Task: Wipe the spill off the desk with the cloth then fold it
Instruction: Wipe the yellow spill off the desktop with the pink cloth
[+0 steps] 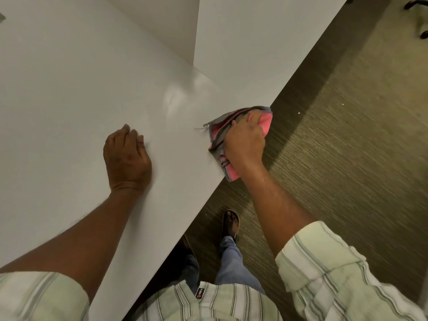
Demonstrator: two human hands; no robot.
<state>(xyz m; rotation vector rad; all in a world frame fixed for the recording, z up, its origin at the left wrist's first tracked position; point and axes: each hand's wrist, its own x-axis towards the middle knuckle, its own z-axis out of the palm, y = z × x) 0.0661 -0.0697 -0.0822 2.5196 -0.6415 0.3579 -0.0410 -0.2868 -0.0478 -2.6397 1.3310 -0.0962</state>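
A pink and grey cloth (218, 129) is bunched at the right edge of the white desk (69, 89), partly hanging over the edge. My right hand (245, 140) grips the cloth and presses it down there. A faint wet sheen (173, 100) shows on the desk surface up and to the left of the cloth. My left hand (127, 156) rests on the desk to the left of the cloth, fingers curled with knuckles down, holding nothing.
A second white desk (254, 38) adjoins at the upper right. Dark carpet floor (347, 147) runs along the right. My foot in a sandal (230, 222) stands just below the desk edge. Chair casters (423, 33) sit at the top right corner.
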